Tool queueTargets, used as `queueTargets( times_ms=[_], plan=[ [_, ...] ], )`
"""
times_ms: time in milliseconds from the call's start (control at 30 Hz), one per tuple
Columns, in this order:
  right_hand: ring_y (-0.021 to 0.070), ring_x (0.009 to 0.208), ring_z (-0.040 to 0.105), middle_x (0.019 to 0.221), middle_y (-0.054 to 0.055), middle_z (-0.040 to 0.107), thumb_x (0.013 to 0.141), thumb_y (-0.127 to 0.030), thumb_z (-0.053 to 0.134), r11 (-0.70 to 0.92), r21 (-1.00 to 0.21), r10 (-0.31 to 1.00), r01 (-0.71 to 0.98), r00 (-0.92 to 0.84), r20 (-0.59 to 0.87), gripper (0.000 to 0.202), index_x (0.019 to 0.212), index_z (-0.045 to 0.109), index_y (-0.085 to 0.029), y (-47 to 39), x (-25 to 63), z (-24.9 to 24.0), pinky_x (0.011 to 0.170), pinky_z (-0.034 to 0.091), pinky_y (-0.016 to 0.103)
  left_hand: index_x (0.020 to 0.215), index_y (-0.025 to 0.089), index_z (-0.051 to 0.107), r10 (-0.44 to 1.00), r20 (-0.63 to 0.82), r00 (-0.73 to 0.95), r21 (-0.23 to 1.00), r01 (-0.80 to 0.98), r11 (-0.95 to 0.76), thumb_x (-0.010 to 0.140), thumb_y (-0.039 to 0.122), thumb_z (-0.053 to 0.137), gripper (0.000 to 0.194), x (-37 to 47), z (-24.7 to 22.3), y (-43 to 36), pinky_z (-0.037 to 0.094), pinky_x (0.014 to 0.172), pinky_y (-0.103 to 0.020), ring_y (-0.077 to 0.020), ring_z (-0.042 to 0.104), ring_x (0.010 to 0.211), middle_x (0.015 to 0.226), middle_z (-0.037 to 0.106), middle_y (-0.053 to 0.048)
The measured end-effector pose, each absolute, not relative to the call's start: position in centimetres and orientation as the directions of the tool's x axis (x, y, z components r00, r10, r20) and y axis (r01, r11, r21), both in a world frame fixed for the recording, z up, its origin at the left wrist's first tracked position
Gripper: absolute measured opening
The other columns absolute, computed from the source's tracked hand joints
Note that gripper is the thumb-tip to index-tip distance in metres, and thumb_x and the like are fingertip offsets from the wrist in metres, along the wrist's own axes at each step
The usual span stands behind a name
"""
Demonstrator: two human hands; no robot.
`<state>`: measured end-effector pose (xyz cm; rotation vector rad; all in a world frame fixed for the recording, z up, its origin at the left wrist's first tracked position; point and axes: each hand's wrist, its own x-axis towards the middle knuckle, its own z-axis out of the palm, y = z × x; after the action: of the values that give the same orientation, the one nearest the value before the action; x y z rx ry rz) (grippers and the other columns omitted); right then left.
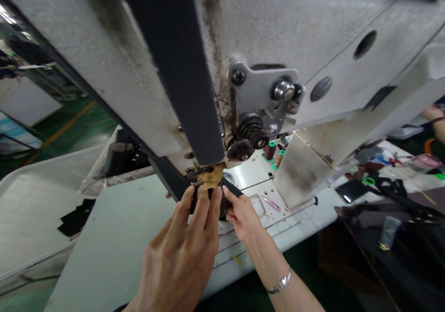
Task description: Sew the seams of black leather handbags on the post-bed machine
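Note:
Under the head of a large grey sewing machine (167,94) lies a dark piece of material (226,205), mostly covered by my hands. My left hand (186,242) has its fingers stretched forward and spread, the fingertips resting on the dark piece; its thumb is out of sight. From the right, my right hand (243,215) pinches the edge of the same piece between thumb and bent fingers. Just past my left fingertips, a crumpled tan scrap (212,177) sits by the presser area. The needle is hidden.
Pink thread snips (271,203) lie on the machine bed right of my hands. Behind stand thread spools (270,150). A phone (351,190) and dark bags (410,242) are at right, near another person's hand (434,113). A white bin (31,205) holds black pieces at left.

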<state>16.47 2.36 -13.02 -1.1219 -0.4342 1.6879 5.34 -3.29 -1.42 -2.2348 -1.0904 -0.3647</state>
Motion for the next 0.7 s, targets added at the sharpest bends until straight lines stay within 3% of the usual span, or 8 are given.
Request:
queueTargets(
  times_ms=[67,167,233,300,367,433,567,700],
  plan=[
    [0.0073,0.047,0.019,0.051,-0.010,0.030,0.074,-0.060,0.076,-0.424,-0.764,0.890,-0.486,-0.067,-0.452,0.049,0.063,0.046,-0.022,1.4,17.4,-13.5,0.046,0.012,0.025,0.132,0.002,0.061,0.604,0.468,0.646,-0.423,0.763,-0.489,0.089,-0.001,0.039,0.047,4.7,-1.1,-3.1,0.065,0.066,-0.041,-0.0353,0.071,0.111,0.126,0.070,-0.021],
    [0.0091,0.049,0.028,0.049,-0.006,0.039,0.080,-0.063,0.071,-0.383,-0.856,0.913,-0.347,-0.001,-0.408,0.051,0.058,0.056,-0.019,-1.1,19.3,-13.4,0.049,0.016,0.026,0.130,0.013,0.063,0.570,0.417,0.708,-0.317,0.701,-0.639,0.091,0.002,0.037,0.048,1.2,-0.3,-1.5,0.065,0.082,-0.038,-0.0253,0.071,0.113,0.129,0.071,-0.009],
    [0.0101,0.051,0.031,0.049,-0.005,0.040,0.085,-0.058,0.068,-0.242,-0.959,0.945,-0.146,0.188,-0.267,0.051,0.056,0.060,-0.017,-2.5,20.2,-12.1,0.052,0.020,0.027,0.134,0.026,0.060,0.589,0.440,0.678,-0.148,0.701,-0.697,0.096,0.023,0.053,0.039,-2.2,0.4,0.8,0.063,0.088,-0.031,-0.0167,0.074,0.102,0.122,0.074,0.000],
    [0.0118,0.058,0.039,0.057,-0.004,0.046,0.088,-0.052,0.067,-0.050,-0.999,0.929,0.005,0.369,-0.045,0.042,0.065,0.062,-0.018,-3.0,19.9,-9.9,0.057,0.029,0.027,0.149,0.022,0.046,0.574,0.246,0.781,-0.144,0.615,-0.775,0.089,0.046,0.065,0.067,-4.9,1.1,3.7,0.061,0.093,-0.039,-0.0218,0.070,0.114,0.136,0.067,-0.007],
    [0.0146,0.074,0.050,0.078,-0.002,0.056,0.083,-0.048,0.073,0.084,-0.996,0.901,-0.040,0.430,0.059,0.031,0.091,0.064,-0.020,-2.5,18.5,-7.7,0.069,0.040,0.026,0.150,0.016,0.043,0.491,0.047,0.870,-0.104,0.493,-0.864,0.085,0.043,0.069,0.075,-5.8,1.5,6.6,0.056,0.100,-0.042,-0.0254,0.062,0.127,0.143,0.061,-0.010],
    [0.0170,0.088,0.054,0.095,0.000,0.059,0.075,-0.047,0.080,0.074,-0.987,0.915,-0.141,0.403,0.011,0.047,0.110,0.060,-0.022,-1.4,16.5,-6.1,0.079,0.044,0.027,0.146,0.012,0.046,0.449,-0.017,0.894,-0.035,0.448,-0.893,0.090,0.031,0.058,0.060,-5.1,1.6,8.7,0.052,0.106,-0.043,-0.0247,0.058,0.133,0.140,0.062,-0.008],
    [0.0182,0.092,0.053,0.098,0.001,0.061,0.068,-0.040,0.086,-0.052,-0.963,0.912,-0.263,0.381,-0.154,0.047,0.102,0.059,-0.023,0.3,14.1,-5.6,0.082,0.044,0.028,0.144,0.012,0.046,0.421,-0.013,0.907,0.011,0.421,-0.907,0.097,0.022,0.039,0.049,-2.4,1.2,10.0,0.046,0.112,-0.037,-0.0169,0.057,0.132,0.143,0.059,0.000],
    [0.0171,0.092,0.054,0.102,0.000,0.067,0.063,-0.035,0.090,-0.021,-0.926,0.931,-0.377,0.331,-0.155,0.044,0.090,0.057,-0.023,0.4,14.7,-6.3,0.082,0.043,0.027,0.136,0.012,0.055,0.462,0.023,0.887,0.024,0.462,-0.887,0.097,0.021,0.042,0.042,-2.3,0.7,9.7,0.049,0.107,-0.033,-0.0156,0.064,0.121,0.129,0.067,0.001]
  ],
)
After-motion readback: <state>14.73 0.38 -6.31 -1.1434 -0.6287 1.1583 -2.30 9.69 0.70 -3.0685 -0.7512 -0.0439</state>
